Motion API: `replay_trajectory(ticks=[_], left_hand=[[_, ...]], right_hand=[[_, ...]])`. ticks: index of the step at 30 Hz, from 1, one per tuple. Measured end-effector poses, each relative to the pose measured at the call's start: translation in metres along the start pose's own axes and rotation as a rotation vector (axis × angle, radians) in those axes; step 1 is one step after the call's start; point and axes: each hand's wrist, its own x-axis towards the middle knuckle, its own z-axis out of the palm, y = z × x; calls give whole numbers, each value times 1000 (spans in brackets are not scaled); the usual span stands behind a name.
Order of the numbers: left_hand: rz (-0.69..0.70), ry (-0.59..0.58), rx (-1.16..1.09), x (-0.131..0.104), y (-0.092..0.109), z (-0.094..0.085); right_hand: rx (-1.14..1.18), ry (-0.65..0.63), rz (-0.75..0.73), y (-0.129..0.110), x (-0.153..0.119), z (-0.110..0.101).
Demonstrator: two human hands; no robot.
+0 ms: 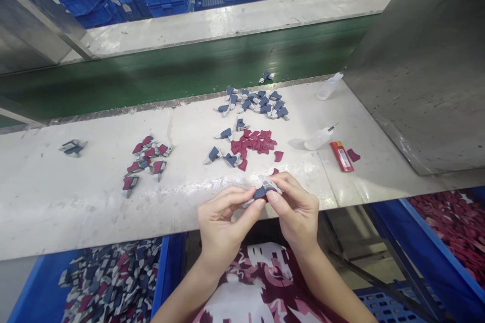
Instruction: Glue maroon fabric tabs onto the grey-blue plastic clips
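Observation:
Between my two hands, over the bench's front edge, is a small navy-and-grey moulded part [260, 192] with some dark red showing under it. My left hand [226, 214] pinches its left end with thumb and forefinger. At its right end, my right hand [294, 207] grips it the same way, the thumb pressed on top. Just beyond my hands lies a pile of flat dark red pieces [254, 143]. Farther back are several navy-and-grey parts [261, 103]. A group of parts with red faces [147, 156] lies to the left.
Two white dropper bottles [319, 138] [329, 87] and a red-yellow lighter [341, 156] lie on the right of the bench [189, 181]. A green conveyor belt [170, 70] runs behind. Blue bins of parts [163, 272] [428, 232] stand below on both sides. Metal panels [424, 70] flank the bench.

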Motion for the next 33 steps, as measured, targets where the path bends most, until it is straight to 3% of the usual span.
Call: replay_trajectory(ticks=[5,11,16,20,27,33], left_hand=[[11,36,18,-1,-5,1],[-39,82,7,2,-11,-2],[28,98,85,0,-19,-2],[100,65,183,1,-27,-6],[189,-109,341,14,-32,-15],[226,-44,395,18,-34,-15]], right_hand=[[-5,52,18,1,0,7],[-69,-88,18,4,4,-1],[-55,-22,73,5,7,1],[87,17,203,8,11,8],[251,33,380,12,17,10],[102,-17,332,19,17,10]])
